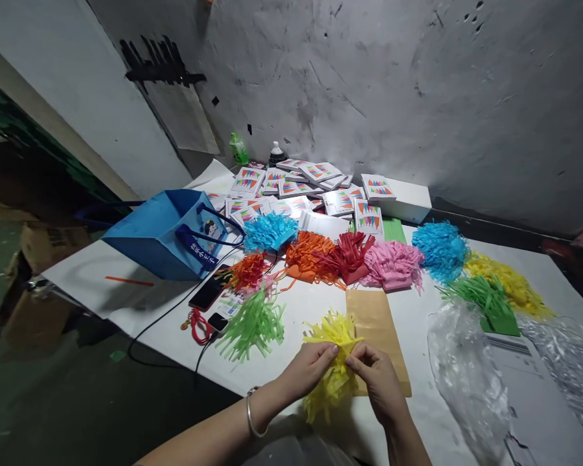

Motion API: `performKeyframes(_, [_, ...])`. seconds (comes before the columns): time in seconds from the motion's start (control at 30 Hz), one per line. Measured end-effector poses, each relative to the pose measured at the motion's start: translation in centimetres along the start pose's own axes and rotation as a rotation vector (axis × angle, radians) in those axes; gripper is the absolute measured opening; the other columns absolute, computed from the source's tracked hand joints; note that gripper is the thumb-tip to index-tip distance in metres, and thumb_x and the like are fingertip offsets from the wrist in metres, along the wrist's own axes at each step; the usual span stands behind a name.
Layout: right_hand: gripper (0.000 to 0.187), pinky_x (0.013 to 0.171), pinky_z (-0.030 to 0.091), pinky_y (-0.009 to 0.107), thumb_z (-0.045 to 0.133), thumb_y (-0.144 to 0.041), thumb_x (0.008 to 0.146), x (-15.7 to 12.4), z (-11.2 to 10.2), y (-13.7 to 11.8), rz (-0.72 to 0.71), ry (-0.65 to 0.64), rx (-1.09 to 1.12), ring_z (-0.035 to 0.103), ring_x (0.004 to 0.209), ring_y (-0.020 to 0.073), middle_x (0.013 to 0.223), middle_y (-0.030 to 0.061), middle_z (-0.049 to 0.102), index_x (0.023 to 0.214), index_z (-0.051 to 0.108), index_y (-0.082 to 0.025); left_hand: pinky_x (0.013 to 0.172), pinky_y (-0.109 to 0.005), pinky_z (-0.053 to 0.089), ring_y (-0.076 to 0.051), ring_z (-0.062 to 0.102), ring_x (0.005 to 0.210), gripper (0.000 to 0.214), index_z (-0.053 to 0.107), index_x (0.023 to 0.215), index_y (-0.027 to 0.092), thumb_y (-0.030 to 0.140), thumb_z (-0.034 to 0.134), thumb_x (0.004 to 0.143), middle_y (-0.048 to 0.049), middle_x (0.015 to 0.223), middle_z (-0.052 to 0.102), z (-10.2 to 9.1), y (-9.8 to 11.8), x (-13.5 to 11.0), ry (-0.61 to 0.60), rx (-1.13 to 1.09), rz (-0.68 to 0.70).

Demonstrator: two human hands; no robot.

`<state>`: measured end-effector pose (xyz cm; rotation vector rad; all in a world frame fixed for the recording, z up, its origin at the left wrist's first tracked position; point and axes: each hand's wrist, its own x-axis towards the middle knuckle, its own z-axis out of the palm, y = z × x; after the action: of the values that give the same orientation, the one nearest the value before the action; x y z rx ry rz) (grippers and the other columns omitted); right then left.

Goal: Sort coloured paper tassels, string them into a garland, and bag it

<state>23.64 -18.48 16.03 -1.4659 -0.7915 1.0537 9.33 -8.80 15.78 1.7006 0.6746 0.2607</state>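
Observation:
A yellow paper tassel (333, 336) lies at the near edge of the white table (311, 304), partly over a brown paper envelope (376, 320). My left hand (308, 367), a bangle on its wrist, pinches the tassel's middle from the left. My right hand (376, 378) pinches the same spot from the right. Both hands are closed on the yellow paper, fingertips almost touching. Fringe sticks out above and below the hands.
Green (252, 323), orange (245, 270), red (350, 255), pink (393, 265) and blue (442, 249) tassels lie across the table. Printed packets (315, 188) are piled at the back. A blue bag (168, 233), a phone (206, 292), cables and clear plastic bags (466, 375) lie around.

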Motion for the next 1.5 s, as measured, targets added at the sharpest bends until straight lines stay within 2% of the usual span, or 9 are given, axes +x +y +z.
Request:
performKeyframes(0.2, [0.018,0.079,0.047,0.033,0.054,-0.038,0.089,-1.1,-0.2,0.2,-0.384,0.261,-0.519,0.061,0.089,0.0221,0.09,0.0065,0.066,0.083,0.06,-0.022,0.054,-0.023,0.03,-0.011,0.04,0.055,0.042,0.052,0.064,0.017,0.038,0.033,0.095,0.0025,0.058,0.048,-0.5,0.5,-0.2,-0.042,0.349,0.113])
performKeyframes(0.37, [0.021,0.058,0.047,0.026,0.048,-0.042,0.092,-1.3,-0.2,0.3,-0.179,0.242,-0.455,0.063,0.063,0.0173,0.073,0.0002,0.064,0.084,0.051,-0.023,0.072,-0.025,0.044,-0.016,0.059,0.078,0.028,0.061,0.1,0.019,0.033,0.038,0.095,-0.0044,0.088,0.068,-1.2,1.3,-0.3,-0.025,0.326,0.149])
performKeyframes(0.5, [0.022,0.057,0.048,0.025,0.051,-0.044,0.089,-1.2,-0.4,0.2,-0.112,0.274,-0.36,0.065,0.065,0.0183,0.075,0.0013,0.068,0.089,0.055,-0.022,0.091,-0.03,0.045,-0.019,0.06,0.102,0.036,0.051,0.126,0.021,0.034,0.046,0.093,-0.0083,0.117,0.064,-1.3,1.4,-0.6,-0.009,0.251,0.212])
performKeyframes(0.73, [0.019,0.064,0.05,0.025,0.048,-0.039,0.09,-1.3,-0.2,0.3,-0.185,0.266,-0.453,0.068,0.075,0.0194,0.085,0.0036,0.069,0.091,0.057,-0.022,0.088,-0.031,0.048,-0.021,0.06,0.099,0.032,0.061,0.114,0.021,0.032,0.061,0.084,-0.0084,0.109,0.064,-0.6,2.4,-0.7,0.08,0.374,0.309])
performKeyframes(0.97, [0.021,0.064,0.049,0.025,0.046,-0.04,0.091,-1.4,-0.4,0.6,-0.17,0.278,-0.467,0.068,0.074,0.019,0.086,0.0037,0.07,0.093,0.057,-0.022,0.077,-0.029,0.049,-0.019,0.06,0.087,0.015,0.063,0.087,0.02,0.013,0.05,0.086,-0.0066,0.091,0.066,0.0,1.9,0.2,0.175,0.539,0.402])
performKeyframes(1.1, [0.03,0.064,0.049,0.027,0.048,-0.046,0.088,-0.8,-1.5,1.5,-0.048,0.397,-0.416,0.068,0.074,0.0207,0.087,0.0054,0.072,0.1,0.059,-0.021,0.094,-0.043,0.042,-0.023,0.055,0.104,0.013,0.06,0.087,0.021,0.01,0.052,0.086,-0.0079,0.102,0.066,-0.1,1.2,0.2,0.329,0.632,0.667])
performKeyframes(1.23, [0.041,0.068,0.052,0.03,0.053,-0.051,0.083,0.1,-4.0,3.8,0.049,0.591,-0.272,0.069,0.083,0.024,0.091,0.0084,0.073,0.107,0.061,-0.019,0.103,-0.048,0.035,-0.022,0.056,0.104,0.02,0.054,0.093,0.021,0.004,0.052,0.082,-0.0055,0.097,0.068,-0.7,0.8,-0.3,0.3,0.567,0.788])
performKeyframes(1.37, [0.052,0.066,0.053,0.031,0.059,-0.056,0.076,0.4,-7.2,7.3,0.124,0.758,-0.035,0.07,0.084,0.0254,0.091,0.0092,0.074,0.112,0.059,-0.018,0.091,-0.04,0.045,-0.02,0.06,0.09,0.013,0.053,0.094,0.022,0.013,0.049,0.086,-0.0042,0.089,0.066,-1.9,0.1,-0.2,0.308,0.329,0.641])
performKeyframes(1.5, [0.07,0.065,0.055,0.032,0.069,-0.057,0.066,-1.0,-10.9,10.7,0.135,0.918,0.285,0.071,0.08,0.024,0.093,0.0089,0.073,0.121,0.053,-0.016,0.065,-0.028,0.048,-0.018,0.06,0.075,0.014,0.054,0.091,0.021,0.034,0.055,0.086,-0.0016,0.08,0.061,-4.2,0.0,2.4,0.565,0.088,0.249])
